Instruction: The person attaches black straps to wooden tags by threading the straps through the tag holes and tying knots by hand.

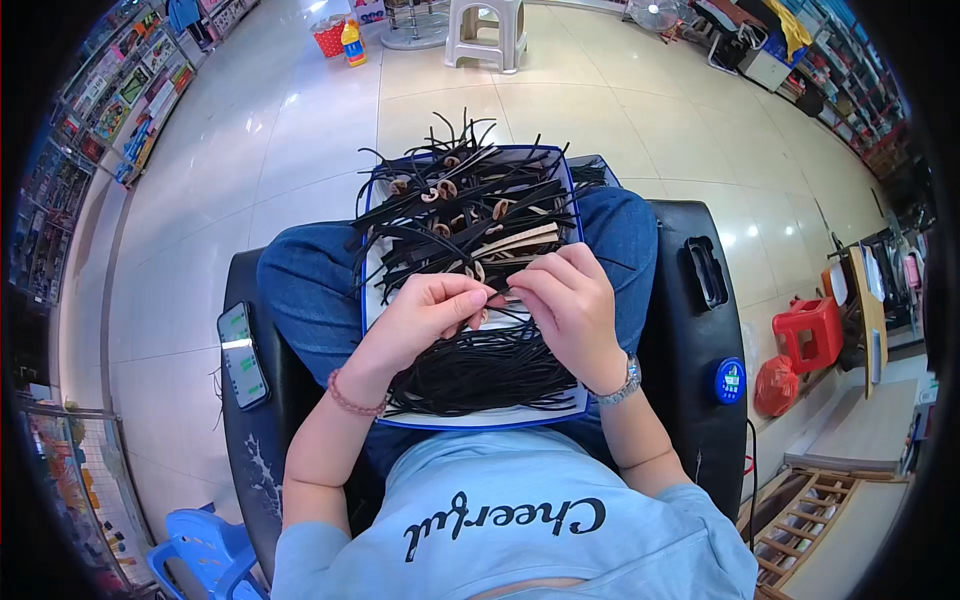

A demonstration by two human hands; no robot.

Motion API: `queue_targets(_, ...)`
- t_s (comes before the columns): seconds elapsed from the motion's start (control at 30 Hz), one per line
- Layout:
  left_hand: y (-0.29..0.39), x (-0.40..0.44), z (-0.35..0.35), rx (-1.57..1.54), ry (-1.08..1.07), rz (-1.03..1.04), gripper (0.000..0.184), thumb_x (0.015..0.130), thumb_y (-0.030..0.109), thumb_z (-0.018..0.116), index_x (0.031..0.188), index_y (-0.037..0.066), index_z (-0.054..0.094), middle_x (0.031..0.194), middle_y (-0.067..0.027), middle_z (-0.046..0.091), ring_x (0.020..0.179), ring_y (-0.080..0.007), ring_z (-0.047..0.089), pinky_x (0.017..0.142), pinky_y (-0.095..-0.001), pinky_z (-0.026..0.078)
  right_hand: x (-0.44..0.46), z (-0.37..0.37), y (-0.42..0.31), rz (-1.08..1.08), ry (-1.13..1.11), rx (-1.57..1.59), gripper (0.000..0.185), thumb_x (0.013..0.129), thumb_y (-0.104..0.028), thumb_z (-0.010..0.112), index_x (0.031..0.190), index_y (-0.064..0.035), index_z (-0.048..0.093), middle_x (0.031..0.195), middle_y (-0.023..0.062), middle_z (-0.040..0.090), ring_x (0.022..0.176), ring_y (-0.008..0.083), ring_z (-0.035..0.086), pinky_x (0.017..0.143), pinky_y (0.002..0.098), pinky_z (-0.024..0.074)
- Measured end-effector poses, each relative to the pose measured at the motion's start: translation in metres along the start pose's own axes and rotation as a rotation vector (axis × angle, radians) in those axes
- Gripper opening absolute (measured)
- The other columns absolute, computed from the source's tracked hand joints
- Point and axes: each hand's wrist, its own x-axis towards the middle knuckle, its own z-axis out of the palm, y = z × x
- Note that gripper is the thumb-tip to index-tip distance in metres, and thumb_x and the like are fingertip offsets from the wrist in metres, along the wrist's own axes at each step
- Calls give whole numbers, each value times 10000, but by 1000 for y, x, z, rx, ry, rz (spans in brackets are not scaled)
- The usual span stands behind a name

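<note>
A shallow white box with a blue rim [480, 424] rests on my lap. My left hand [440, 307] is closed in a pinch over its middle. Opposite it, my right hand [562, 300] pinches too, fingertips close to the left ones. Between them runs a thin black cord, mostly hidden by the fingers. Below my hands lies a bundle of loose black cords [485, 370]. Beyond them is a tangled heap of black strips and cords [430, 225], some showing curled beige and brown undersides. A few flat beige strips [522, 241] lie beside my right hand.
A phone [243, 355] lies on the left armrest; a black tray [706, 272] and a round blue container [730, 380] are on the right one. On the floor are a red stool [806, 332], a red bag [775, 386], a grey stool [486, 38] and a blue chair [205, 550].
</note>
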Motion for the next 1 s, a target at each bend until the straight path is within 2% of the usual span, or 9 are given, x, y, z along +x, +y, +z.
queue_targets(0.07, 2, -1, 5, 52, 80, 22, 180, 892, 177, 627, 960, 15, 668, 749, 25, 607, 617, -7, 487, 537, -152, 371, 0, -2, 2, 17, 6, 18, 115, 703, -29, 694, 798, -70, 643, 775, 26, 579, 742, 222, 528, 638, 317, 449)
queue_targets(0.17, -6, 1, -1, 25, 98, 96, 116, 865, 105, 636, 886, -9, 644, 773, 2, 615, 642, -34, 514, 539, -194, 398, -1, 3, 2, 43, 6, 51, 119, 701, -26, 695, 797, -60, 634, 764, 30, 573, 733, 224, 525, 630, 317, 450)
queue_targets(0.27, -7, 0, 2, 468, 240, 208, 94, 832, 71, 650, 852, -14, 614, 751, -17, 605, 635, -31, 517, 546, -202, 409, -2, 4, -2, 71, -9, 61, 138, 699, -17, 691, 816, -54, 628, 758, 36, 572, 754, 234, 536, 635, 329, 457)
queue_targets(0.37, -2, -4, 16, 648, 385, 397, 79, 835, 26, 652, 854, -14, 587, 718, 13, 567, 581, -1, 481, 503, -165, 365, -7, 6, -7, 99, -35, 62, 149, 717, 7, 678, 847, -44, 625, 754, 60, 572, 722, 236, 562, 610, 326, 466)
queue_targets(0.47, -15, 0, 23, 335, 415, 302, 109, 846, 63, 657, 861, 4, 566, 711, 6, 566, 527, -5, 474, 467, -149, 354, -13, 13, -16, 368, -37, 271, 122, 771, 14, 685, 880, -21, 641, 721, 46, 610, 617, 112, 582, 543, 228, 462)
queue_targets(0.57, -14, 0, 30, -107, 343, 158, 124, 861, 101, 656, 845, 27, 557, 695, 2, 572, 479, -10, 471, 428, -141, 352, -15, 21, -20, 546, -36, 493, 96, 783, 4, 678, 856, -8, 619, 656, 81, 623, 530, 127, 593, 501, 241, 456)
queue_targets(0.6, -16, 1, 30, -123, 344, 166, 127, 865, 112, 654, 842, 32, 558, 692, 2, 575, 476, -12, 474, 421, -142, 355, -17, 25, -19, 546, 2, 515, 84, 799, -22, 693, 830, 2, 619, 618, 58, 633, 521, 73, 584, 489, 211, 448)
queue_targets(0.77, -24, 6, 30, -150, 374, 203, 128, 876, 134, 652, 840, 47, 565, 670, 5, 577, 469, -14, 476, 414, -138, 362, -21, 30, -16, 662, -19, 636, 81, 826, -37, 681, 800, 9, 620, 625, 25, 629, 530, 40, 567, 477, 188, 437)
queue_targets(1.0, -26, 6, 30, -148, 326, 234, 120, 863, 123, 669, 870, 48, 575, 719, 12, 581, 534, -14, 495, 475, -136, 395, -23, 29, -12, 812, 43, 880, 74, 850, -51, 663, 815, 4, 628, 645, 14, 634, 540, 32, 563, 478, 172, 430)
